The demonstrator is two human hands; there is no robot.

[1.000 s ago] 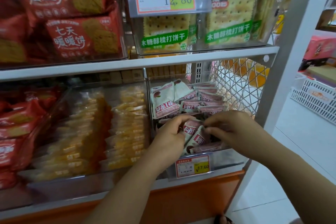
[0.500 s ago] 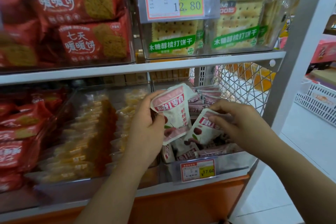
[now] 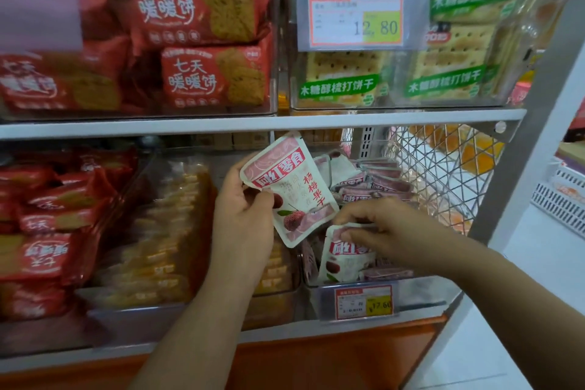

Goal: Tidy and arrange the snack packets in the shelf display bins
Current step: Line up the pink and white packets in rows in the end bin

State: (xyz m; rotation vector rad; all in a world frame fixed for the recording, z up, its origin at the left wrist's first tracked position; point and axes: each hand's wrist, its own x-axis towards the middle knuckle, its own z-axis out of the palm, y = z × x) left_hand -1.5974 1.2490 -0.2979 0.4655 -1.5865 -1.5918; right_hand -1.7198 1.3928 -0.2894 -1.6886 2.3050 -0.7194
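A pink-and-white plastic snack packet printed with red fruit (image 3: 291, 187) is gripped by the left hand (image 3: 243, 215) and held upright above the clear plastic display bin (image 3: 427, 293) on the lower shelf. A second such packet (image 3: 345, 258), at the bin's front, is pinched at its top edge by the right hand (image 3: 392, 231). Behind, a row of matching packets (image 3: 376, 182) is seen filed on edge. The tidying is judged partly done: the held packet and the loose front ones are yet to be lined up.
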